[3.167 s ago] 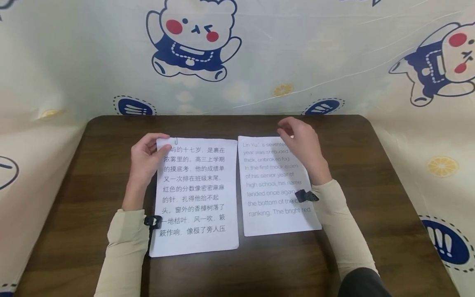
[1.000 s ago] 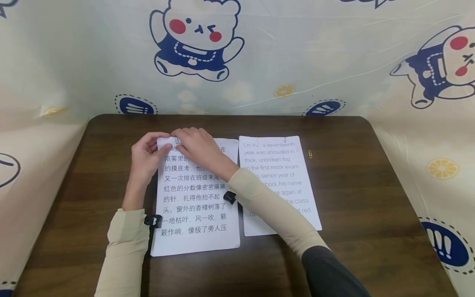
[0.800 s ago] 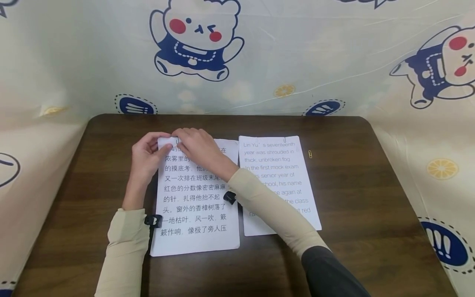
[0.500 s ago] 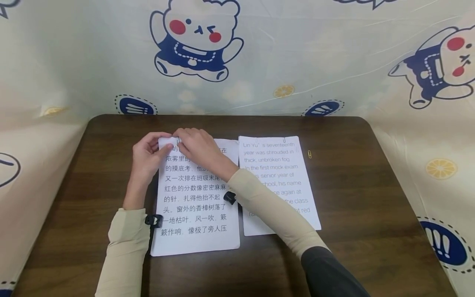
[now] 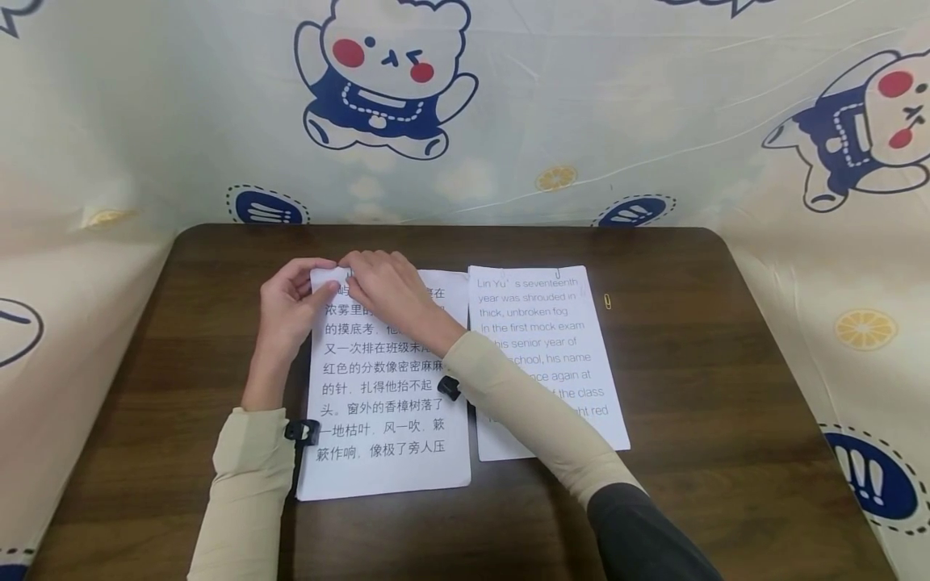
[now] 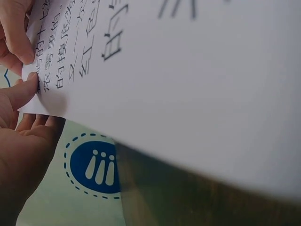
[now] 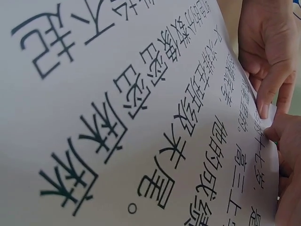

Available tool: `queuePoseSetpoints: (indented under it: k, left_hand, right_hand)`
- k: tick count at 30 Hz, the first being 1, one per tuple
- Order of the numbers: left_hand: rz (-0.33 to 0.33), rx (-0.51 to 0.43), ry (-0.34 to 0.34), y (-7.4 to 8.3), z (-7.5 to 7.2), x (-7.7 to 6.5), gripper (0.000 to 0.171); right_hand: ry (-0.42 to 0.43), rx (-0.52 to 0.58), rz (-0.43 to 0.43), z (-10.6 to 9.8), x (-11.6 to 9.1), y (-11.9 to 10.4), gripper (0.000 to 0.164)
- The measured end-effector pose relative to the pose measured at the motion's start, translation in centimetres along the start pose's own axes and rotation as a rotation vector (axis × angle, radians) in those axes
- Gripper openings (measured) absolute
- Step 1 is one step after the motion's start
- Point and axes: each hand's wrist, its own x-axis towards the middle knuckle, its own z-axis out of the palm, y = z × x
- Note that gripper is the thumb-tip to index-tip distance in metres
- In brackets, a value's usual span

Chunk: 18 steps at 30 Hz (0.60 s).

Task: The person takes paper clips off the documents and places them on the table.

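My left hand (image 5: 286, 303) pinches the top left corner of a sheaf of white paper (image 5: 385, 420) printed with Chinese characters, thumb in front and fingers behind, as the left wrist view also shows. Close beside it, my right hand (image 5: 395, 294) reaches across and pinches at the top edge, where a thin paper clip (image 5: 352, 273) is mostly hidden by the fingertips. To the right lies a second sheaf (image 5: 538, 323) with English text, partly covered by my right forearm. Another paper clip (image 5: 558, 273) sits on its top edge.
A loose yellow paper clip (image 5: 607, 301) lies on the dark wooden table (image 5: 697, 363), right of the English sheaf. A cloth with printed bears (image 5: 385, 81) hangs behind the table and along its sides.
My right hand has moved left from the English sheaf to the Chinese sheaf's top edge. Over the last second both hands stay nearly still, and the clip there shows less.
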Motion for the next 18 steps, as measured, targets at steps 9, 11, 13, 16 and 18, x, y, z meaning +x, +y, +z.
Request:
queuePoseSetpoints:
  k: [9, 11, 13, 16, 18]
  left_hand:
    - [-0.004, -0.001, 0.007, -0.18, -0.01, -0.11, 0.034]
    - [-0.01, -0.002, 0.004, -0.24, 0.0, -0.08, 0.035]
    - [-0.017, -0.005, 0.001, -0.3, 0.02, -0.05, 0.035]
    - [-0.023, -0.006, -0.001, -0.39, 0.04, -0.06, 0.035]
    - [-0.021, -0.003, -0.003, -0.44, 0.06, -0.11, 0.034]
  right_hand:
    - [0.021, -0.032, -0.001, 0.36, -0.06, -0.17, 0.034]
    - [0.032, -0.036, 0.001, 0.43, -0.08, -0.17, 0.035]
    - [0.045, -0.035, 0.004, 0.49, -0.1, -0.16, 0.035]
    - [0.064, -0.013, 0.007, 0.58, -0.18, -0.11, 0.034]
    - [0.069, 0.013, 0.016, 0.62, -0.26, -0.08, 0.034]
